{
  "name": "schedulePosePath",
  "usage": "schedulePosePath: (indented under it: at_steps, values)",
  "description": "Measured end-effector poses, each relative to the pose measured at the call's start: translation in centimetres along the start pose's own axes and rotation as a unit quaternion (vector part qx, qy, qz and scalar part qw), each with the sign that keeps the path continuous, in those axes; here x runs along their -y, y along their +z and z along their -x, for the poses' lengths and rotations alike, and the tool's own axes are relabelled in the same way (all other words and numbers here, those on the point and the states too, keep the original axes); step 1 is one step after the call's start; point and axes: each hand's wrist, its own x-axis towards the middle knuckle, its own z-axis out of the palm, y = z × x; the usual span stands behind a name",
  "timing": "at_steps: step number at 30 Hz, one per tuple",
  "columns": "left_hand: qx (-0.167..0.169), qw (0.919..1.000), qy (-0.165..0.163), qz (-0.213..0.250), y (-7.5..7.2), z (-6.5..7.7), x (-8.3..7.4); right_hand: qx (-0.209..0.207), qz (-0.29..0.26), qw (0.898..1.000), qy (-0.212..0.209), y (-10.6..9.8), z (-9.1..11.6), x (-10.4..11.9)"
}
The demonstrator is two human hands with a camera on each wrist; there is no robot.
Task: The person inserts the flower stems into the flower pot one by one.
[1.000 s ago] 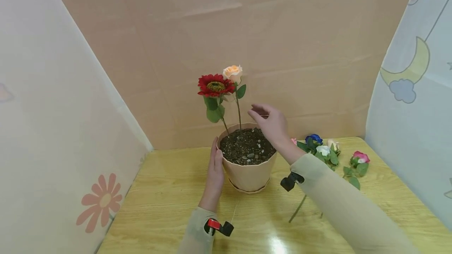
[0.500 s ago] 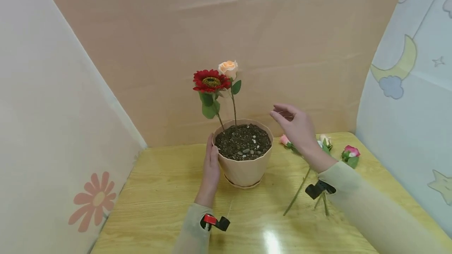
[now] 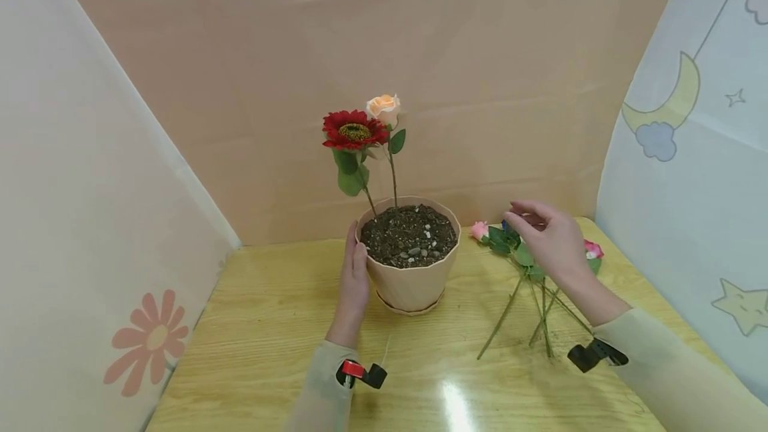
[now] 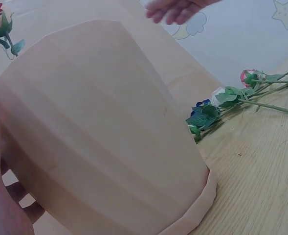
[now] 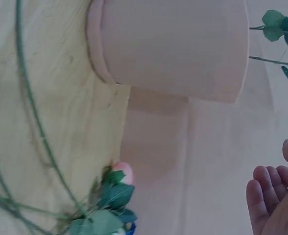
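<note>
My left hand (image 3: 354,282) rests along the left side of a beige flower pot (image 3: 411,285), with its thumb near the rim and straight fingers touching the wall. Dark soil with a few pebbles fills the pot. A red sunflower-like flower (image 3: 355,131) and a peach rose (image 3: 384,109) stand upright in it on the left. My right hand (image 3: 555,239) hovers over the loose artificial flowers (image 3: 522,255) on the right, fingers loosely bent and holding nothing. It partly hides those flowers in the head view. In the right wrist view, its fingers (image 5: 266,186) are apart from everything.
The loose stems (image 3: 504,319) lie across the wooden table (image 3: 288,325), with pink, white and blue roses (image 4: 202,115) among them. A beige backdrop (image 3: 300,52) stands behind, and printed side walls (image 3: 678,219) close in left and right.
My right hand has moved right and down, away from beside the pot to over the loose flowers. The left hand stays at the pot. The head view has shifted slightly.
</note>
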Motion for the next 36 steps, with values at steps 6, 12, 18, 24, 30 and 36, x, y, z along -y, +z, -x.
schedulePosePath:
  at_steps: [6,12,18,24,30,36]
  values:
    - [0.004,1.0000,0.000,0.002,-0.1,0.1,0.1,0.003,0.023,1.000,0.020,-0.5,2.1,-2.5]
    - [0.006,1.0000,0.001,0.004,-0.2,0.1,0.1,0.022,0.037,0.999,0.029,-0.2,4.1,-4.6]
    - [0.006,1.0000,0.005,0.005,-0.1,0.0,0.1,0.060,0.052,0.996,0.043,0.4,5.6,-6.1]
    - [0.004,1.0000,0.005,0.001,0.0,-0.1,0.1,0.097,0.037,0.992,0.065,1.0,6.7,-7.4]
    - [0.002,1.0000,0.003,0.005,-0.1,-0.1,0.1,0.128,0.018,0.988,0.087,1.7,7.5,-8.7]
    - [0.000,1.0000,0.002,0.004,0.0,-0.1,0.1,0.153,0.013,0.982,0.114,2.2,7.7,-9.5]
